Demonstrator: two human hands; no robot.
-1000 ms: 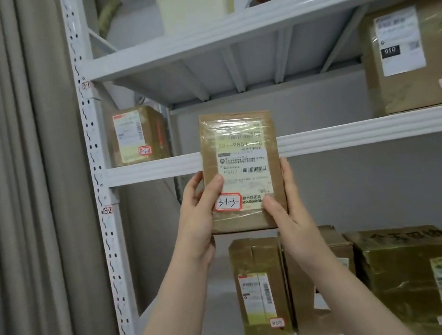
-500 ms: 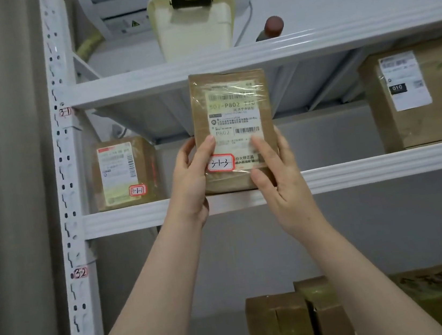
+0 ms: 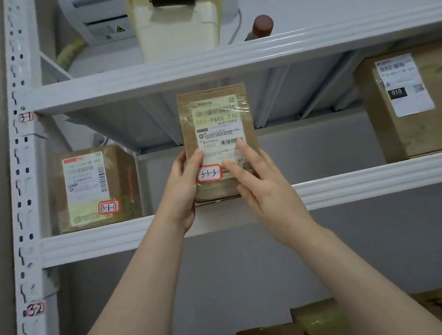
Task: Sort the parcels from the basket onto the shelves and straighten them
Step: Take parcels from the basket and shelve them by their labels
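At the shelf (image 3: pixel 356 180) front, hands (image 3: pixel 180 189) cover lower corners of the parcel (image 3: pixel 214 103).

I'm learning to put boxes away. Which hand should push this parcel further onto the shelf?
Probably the right hand: its fingers lie across the front of the parcel, ready to push. The left hand only pinches the left edge, steadying it.

The parcel (image 3: pixel 217 128) has gone up and away from the person: a second ago it hung in the air between the hands, and now its bottom edge meets the front lip of the shelf (image 3: pixel 356 180), upright. The left hand (image 3: pixel 180 189) and right hand (image 3: pixel 264 187) have reached further out with it, the right hand's digits now further across the label
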